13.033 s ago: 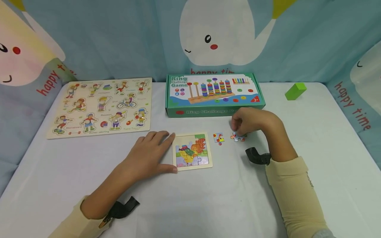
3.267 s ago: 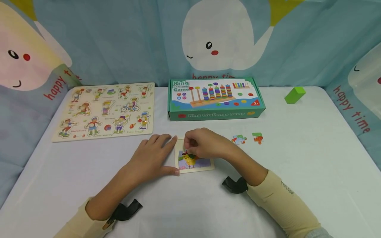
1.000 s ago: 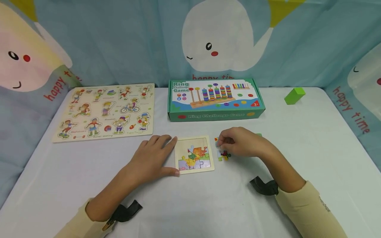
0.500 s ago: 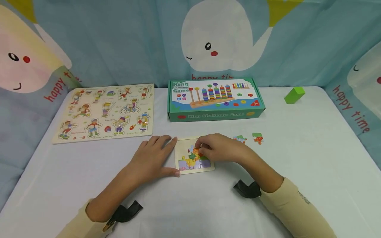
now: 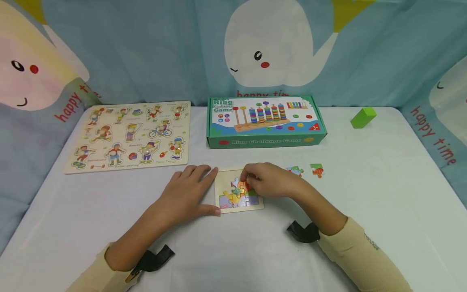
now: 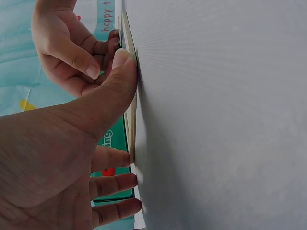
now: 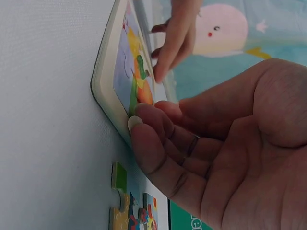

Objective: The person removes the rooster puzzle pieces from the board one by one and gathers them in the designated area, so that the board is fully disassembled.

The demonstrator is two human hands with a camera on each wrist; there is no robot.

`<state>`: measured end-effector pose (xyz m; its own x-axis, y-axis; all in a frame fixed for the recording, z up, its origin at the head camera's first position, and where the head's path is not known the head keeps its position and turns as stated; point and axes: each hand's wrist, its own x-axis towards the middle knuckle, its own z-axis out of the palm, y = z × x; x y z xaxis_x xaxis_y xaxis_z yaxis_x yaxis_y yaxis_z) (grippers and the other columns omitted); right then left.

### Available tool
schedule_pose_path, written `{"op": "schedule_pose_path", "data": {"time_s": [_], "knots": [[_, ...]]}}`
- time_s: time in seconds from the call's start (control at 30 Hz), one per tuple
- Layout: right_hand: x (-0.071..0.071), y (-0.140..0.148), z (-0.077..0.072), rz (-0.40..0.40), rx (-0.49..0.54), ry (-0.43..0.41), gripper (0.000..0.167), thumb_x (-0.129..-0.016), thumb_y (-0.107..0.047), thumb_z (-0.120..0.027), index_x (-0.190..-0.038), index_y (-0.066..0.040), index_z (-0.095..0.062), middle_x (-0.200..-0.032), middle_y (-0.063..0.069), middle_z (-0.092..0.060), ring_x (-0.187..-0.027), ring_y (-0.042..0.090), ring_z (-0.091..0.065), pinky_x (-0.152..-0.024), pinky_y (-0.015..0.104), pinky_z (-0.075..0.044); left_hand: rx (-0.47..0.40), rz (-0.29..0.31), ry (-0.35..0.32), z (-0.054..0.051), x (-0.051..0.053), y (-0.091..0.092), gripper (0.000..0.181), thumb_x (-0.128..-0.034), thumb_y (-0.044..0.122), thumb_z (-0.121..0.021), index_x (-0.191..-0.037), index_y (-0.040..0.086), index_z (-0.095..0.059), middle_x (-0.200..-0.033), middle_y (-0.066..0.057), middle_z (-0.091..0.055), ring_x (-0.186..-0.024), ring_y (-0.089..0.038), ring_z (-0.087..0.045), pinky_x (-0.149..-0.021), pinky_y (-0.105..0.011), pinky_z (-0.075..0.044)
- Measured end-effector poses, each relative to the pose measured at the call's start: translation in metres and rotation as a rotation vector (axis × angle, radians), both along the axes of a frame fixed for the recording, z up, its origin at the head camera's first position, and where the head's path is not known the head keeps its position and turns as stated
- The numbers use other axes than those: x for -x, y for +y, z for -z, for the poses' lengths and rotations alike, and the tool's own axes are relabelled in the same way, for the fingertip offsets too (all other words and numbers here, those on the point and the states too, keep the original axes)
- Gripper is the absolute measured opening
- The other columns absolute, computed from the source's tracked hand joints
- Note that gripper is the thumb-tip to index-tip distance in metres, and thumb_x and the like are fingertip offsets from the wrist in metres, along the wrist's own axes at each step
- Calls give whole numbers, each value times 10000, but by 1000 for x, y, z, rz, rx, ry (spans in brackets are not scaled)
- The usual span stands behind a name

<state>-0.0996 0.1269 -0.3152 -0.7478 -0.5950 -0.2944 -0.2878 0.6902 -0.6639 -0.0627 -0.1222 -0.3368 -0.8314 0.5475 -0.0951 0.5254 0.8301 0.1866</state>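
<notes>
Right hand (image 5: 271, 180) shifted from loose pieces (image 5: 317, 170) to puzzle tray (image 5: 240, 210)

Narrow at right side; cannot tell whether it holds anything. Left hand (image 5: 182, 194), wide, touches left edge; tray lies on bench (image 5: 226, 251). Right wrist view shows a green-and-yellow piece (image 7: 130, 203) hidden in head view.
</notes>
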Motion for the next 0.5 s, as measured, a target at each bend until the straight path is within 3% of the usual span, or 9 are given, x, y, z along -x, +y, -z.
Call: {"op": "schedule_pose_path", "data": {"time_s": [0.5], "knots": [[-2, -1, -4, 15, 38, -10, 75, -963, -72, -605, -1024, -90, -644, -795, -19, -613, -738, 163, -558, -684, 330, -468, -5, 3, 3, 1, 0, 0, 1027, -739, 641, -794, -1516, 69, -444, -1458, -155, -467, -1298, -339, -424, -961, -534, -414]]}}
